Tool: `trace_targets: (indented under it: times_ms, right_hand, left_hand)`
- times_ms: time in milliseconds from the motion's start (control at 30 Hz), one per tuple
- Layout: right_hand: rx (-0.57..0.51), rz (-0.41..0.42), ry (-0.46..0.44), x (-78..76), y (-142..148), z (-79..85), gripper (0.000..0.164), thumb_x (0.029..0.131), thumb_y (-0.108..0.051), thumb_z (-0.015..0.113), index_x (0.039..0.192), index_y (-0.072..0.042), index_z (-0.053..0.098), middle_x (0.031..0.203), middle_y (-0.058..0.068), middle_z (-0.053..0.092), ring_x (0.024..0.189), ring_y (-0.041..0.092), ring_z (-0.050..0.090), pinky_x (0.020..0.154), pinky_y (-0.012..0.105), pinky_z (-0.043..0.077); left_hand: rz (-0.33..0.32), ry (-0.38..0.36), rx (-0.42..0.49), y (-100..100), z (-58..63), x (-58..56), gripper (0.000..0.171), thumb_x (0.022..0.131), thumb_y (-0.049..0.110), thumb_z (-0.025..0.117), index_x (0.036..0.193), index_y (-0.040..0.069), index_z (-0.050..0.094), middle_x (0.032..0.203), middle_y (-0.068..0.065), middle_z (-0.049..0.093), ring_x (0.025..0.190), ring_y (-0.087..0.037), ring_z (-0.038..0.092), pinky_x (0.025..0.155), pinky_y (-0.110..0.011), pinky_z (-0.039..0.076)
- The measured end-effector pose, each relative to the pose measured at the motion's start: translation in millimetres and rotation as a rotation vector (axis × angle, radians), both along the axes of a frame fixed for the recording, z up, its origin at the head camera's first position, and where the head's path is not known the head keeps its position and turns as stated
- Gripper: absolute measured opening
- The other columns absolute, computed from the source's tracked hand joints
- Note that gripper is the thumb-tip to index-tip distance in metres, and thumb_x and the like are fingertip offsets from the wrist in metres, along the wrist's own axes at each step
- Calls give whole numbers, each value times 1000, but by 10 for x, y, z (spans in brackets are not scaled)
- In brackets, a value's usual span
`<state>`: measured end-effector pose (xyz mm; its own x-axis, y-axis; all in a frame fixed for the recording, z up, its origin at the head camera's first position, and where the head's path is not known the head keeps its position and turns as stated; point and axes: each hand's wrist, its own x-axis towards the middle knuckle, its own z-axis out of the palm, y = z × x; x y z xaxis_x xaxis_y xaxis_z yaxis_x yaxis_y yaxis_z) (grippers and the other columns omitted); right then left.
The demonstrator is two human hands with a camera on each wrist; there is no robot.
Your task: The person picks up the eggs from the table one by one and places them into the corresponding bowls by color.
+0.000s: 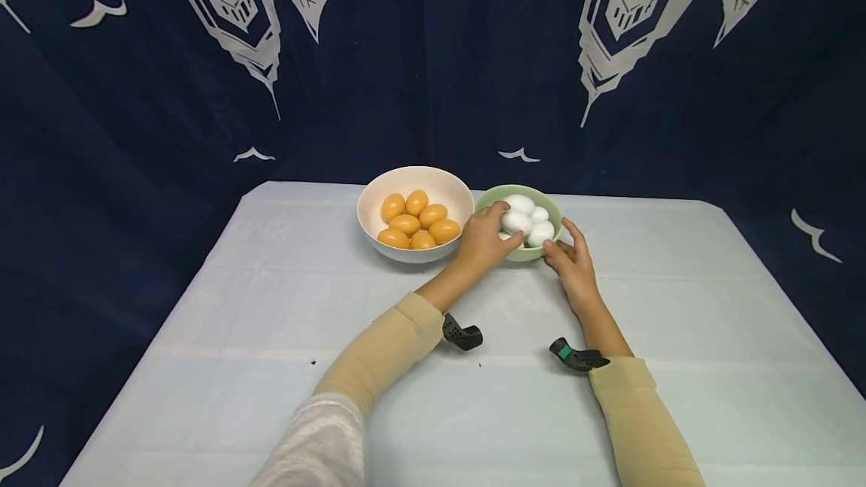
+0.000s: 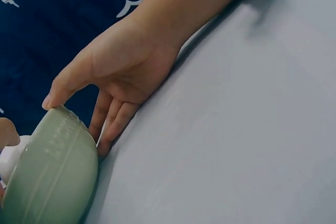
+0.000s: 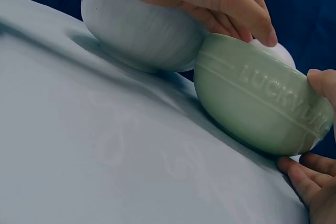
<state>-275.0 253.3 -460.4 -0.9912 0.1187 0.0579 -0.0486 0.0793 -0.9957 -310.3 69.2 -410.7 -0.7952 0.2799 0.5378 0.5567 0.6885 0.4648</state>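
Note:
The light green bowl (image 1: 504, 192) holds several white eggs (image 1: 540, 233). My left hand (image 1: 482, 235) reaches over its left rim, thumb and fingers around one white egg (image 1: 516, 222); some of those fingertips are hidden. My right hand (image 1: 575, 269) grips the bowl's right side. In the right wrist view, the right thumb (image 3: 321, 83) lies on the rim of the green bowl (image 3: 252, 98), with fingers low against its side near the table. The left wrist view shows this same hold on the green bowl (image 2: 58, 166).
A larger pale bowl (image 1: 368, 209) with several orange-yellow eggs (image 1: 404, 224) stands left of the green one, close beside it. Both are on a white-covered table (image 1: 271, 307) near its back edge. A dark blue patterned curtain (image 1: 419, 81) hangs behind.

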Motion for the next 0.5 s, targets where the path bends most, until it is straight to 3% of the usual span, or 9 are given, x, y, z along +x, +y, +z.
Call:
trace_targets:
  times_ms: [167,300,400,500]
  right_hand:
    - [8,9,-4,-38,5,16,72,99,-32,57,157,-23,17,144,28,37,102,7,54,91,18,46]
    - [48,26,-5,-28,57,42,73,99,-32,58,157,-21,16,143,29,37,98,5,56,85,14,46]
    - [162,35,-25,-9,136,110,71,100,-37,55,157,-20,17,145,28,38,109,15,55,87,17,44]
    - [289,44,-35,-9,241,222,69,100,-41,51,157,-18,19,148,27,36,125,31,46,94,33,42]
  left_hand:
    - [5,3,12,-65,74,43,45,83,27,76,118,5,62,106,-11,70,94,-26,66,84,-34,50]
    - [-22,-20,29,-157,124,80,44,83,28,75,120,8,62,110,-10,70,96,-24,66,84,-33,50]
    - [-84,-44,31,-294,151,99,43,84,25,74,121,7,61,114,-11,69,100,-24,65,86,-33,50]
    - [-137,-74,13,-488,194,107,44,84,22,74,123,6,60,116,-13,67,105,-25,64,89,-35,49]
